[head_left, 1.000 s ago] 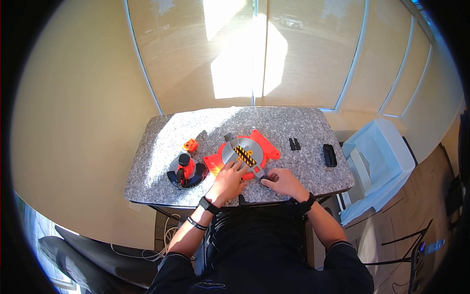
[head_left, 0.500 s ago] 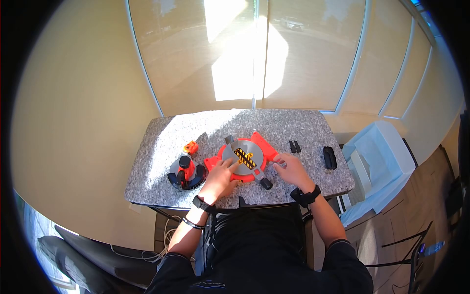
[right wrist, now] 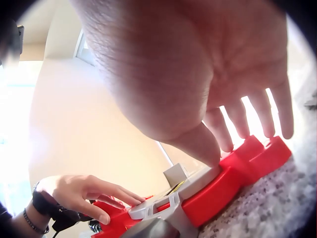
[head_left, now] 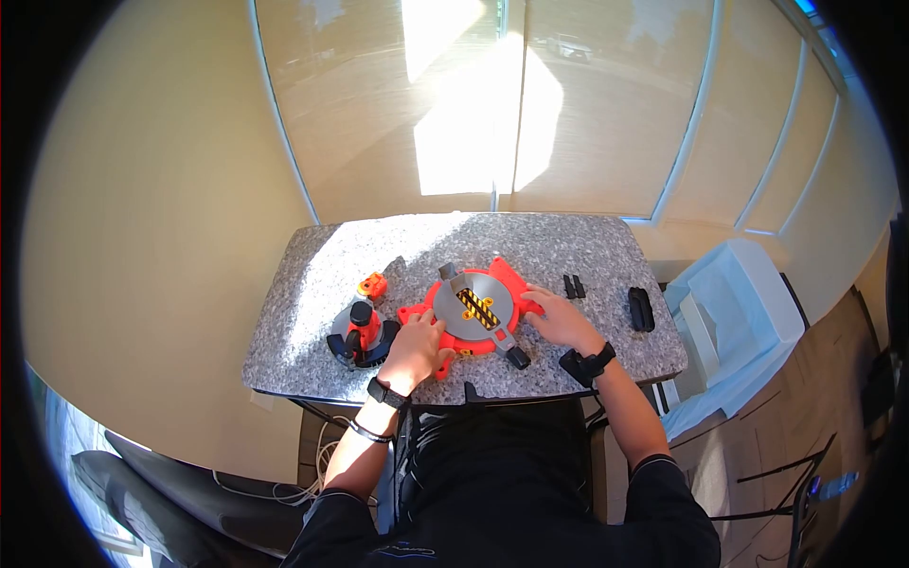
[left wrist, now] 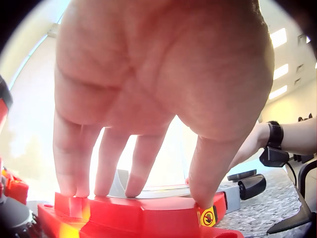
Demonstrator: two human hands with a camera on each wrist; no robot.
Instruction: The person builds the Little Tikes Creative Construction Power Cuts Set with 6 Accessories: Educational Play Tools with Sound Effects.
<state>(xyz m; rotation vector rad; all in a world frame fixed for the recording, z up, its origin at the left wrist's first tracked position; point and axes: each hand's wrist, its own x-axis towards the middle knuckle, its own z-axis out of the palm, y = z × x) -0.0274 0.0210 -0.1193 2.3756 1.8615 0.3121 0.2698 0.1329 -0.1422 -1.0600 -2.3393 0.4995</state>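
A toy miter saw base (head_left: 473, 308) with a round grey turntable and red wings lies on the table. My left hand (head_left: 417, 352) rests on its left side. In the left wrist view its straight fingers (left wrist: 110, 163) touch the red top, the thumb beside a yellow warning sticker (left wrist: 208, 216). Over the right wing, my right hand (head_left: 561, 322) has its fingers extended, with thumb and fingertips at the red plastic in the right wrist view. The turntable's grey arm with a black knob (head_left: 518, 358) points toward me, between the hands.
Left of the base stands the red toy saw head (head_left: 363, 331) with a black handle and guard; an orange-yellow piece (head_left: 373, 285) lies behind it. Two small black parts (head_left: 574, 286) and a larger black piece (head_left: 641, 310) lie at right. A blue-lined bin (head_left: 739, 293) stands beyond the table.
My right hand has left the black knob and moved up and right to the right wing. My left hand has slid off the turntable, leftward to the base's red left side.
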